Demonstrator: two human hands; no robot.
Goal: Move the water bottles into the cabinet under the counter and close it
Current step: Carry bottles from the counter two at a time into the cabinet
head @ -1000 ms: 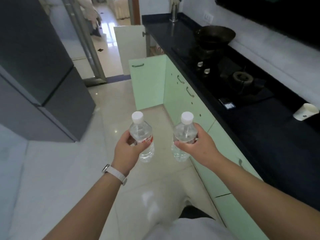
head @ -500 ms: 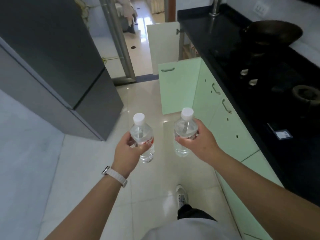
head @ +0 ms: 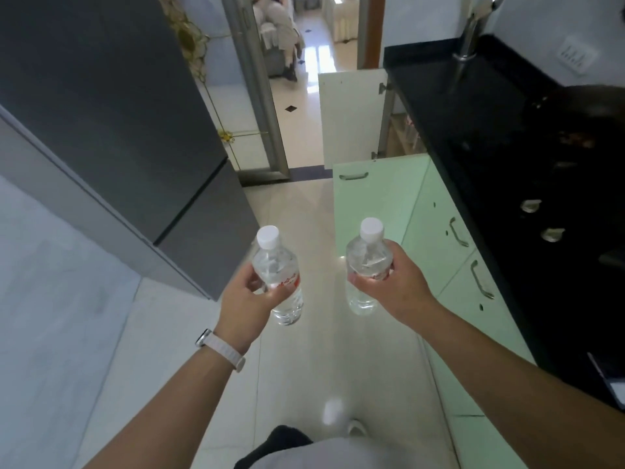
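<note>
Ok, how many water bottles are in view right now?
2. The left bottle is held in the left hand, the right bottle in the right hand, both over the floor. Others may be hidden inside the cabinets.

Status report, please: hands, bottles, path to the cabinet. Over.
Left hand grips left water bottle; right hand grips right water bottle. Both upright, capped. Green cabinet door open ahead, jutting into aisle.

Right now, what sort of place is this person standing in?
Most likely a narrow home kitchen: a black counter with a tap and a dark wok, pale green cabinets beneath it, and a tall grey fridge opposite. A doorway leads to another room.
</note>
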